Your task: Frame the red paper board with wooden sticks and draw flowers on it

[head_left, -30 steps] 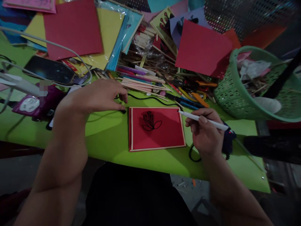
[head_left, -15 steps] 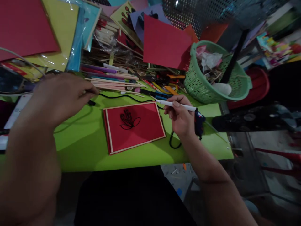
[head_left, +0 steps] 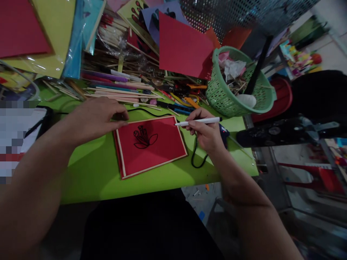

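Note:
A red card (head_left: pixel 159 144) edged with thin pale wooden sticks lies on the green table, a flower with leaves drawn in black on it. My right hand (head_left: pixel 206 131) grips a white marker pen (head_left: pixel 207 120) between thumb and fingers. The pen's tip points left, at the card's upper right corner; whether it touches is hard to make out. At the card's upper left corner is my left hand (head_left: pixel 99 113), palm down. Its thumb lies at the card's edge, the bent fingers stand apart from it, and nothing shows between them.
Behind the card lie several wooden sticks (head_left: pixel 116 94) and pens, with a black cable (head_left: pixel 145 109) in front. A green basket (head_left: pixel 226 94) of scraps stands at the back right. Red paper (head_left: pixel 184 48) leans at the back. A dark glue gun (head_left: pixel 223 134) sits beyond my right hand.
My left hand has moved right and toward me, from beside the cable to the card's upper left corner, its fingers parting. The marker tip has come down to the card's upper right corner.

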### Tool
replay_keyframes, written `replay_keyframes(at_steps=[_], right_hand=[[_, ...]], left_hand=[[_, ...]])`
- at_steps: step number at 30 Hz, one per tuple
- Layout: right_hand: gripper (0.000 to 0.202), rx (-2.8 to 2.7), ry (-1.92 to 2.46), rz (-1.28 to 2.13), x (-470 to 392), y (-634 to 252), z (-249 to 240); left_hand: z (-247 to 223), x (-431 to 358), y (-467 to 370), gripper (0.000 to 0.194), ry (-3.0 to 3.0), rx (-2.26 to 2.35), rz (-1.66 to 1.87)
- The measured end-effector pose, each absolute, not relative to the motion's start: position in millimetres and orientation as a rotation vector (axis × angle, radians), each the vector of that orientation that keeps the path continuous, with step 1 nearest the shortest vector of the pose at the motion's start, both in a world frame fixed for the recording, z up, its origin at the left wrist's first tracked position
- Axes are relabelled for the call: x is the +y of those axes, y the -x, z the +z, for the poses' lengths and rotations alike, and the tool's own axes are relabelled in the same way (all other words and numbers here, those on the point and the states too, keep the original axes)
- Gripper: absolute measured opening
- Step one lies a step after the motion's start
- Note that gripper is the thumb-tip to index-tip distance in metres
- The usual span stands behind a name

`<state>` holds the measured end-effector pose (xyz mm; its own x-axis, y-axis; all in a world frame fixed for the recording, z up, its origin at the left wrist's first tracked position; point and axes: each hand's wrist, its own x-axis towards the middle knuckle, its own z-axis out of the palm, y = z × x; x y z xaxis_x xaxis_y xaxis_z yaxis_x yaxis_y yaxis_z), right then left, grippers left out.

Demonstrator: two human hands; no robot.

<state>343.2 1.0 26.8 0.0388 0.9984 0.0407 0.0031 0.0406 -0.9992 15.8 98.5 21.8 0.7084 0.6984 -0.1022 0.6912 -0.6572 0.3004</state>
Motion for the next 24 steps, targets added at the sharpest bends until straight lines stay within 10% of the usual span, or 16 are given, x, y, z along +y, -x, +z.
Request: replay_keyframes(at_steps=[24], right_hand=[[0.015, -1.617, 1.313, 0.926, 5, -332, -6]], left_hand=[[25, 97, -22, 0.039, -2.333, 1.169, -0.085]])
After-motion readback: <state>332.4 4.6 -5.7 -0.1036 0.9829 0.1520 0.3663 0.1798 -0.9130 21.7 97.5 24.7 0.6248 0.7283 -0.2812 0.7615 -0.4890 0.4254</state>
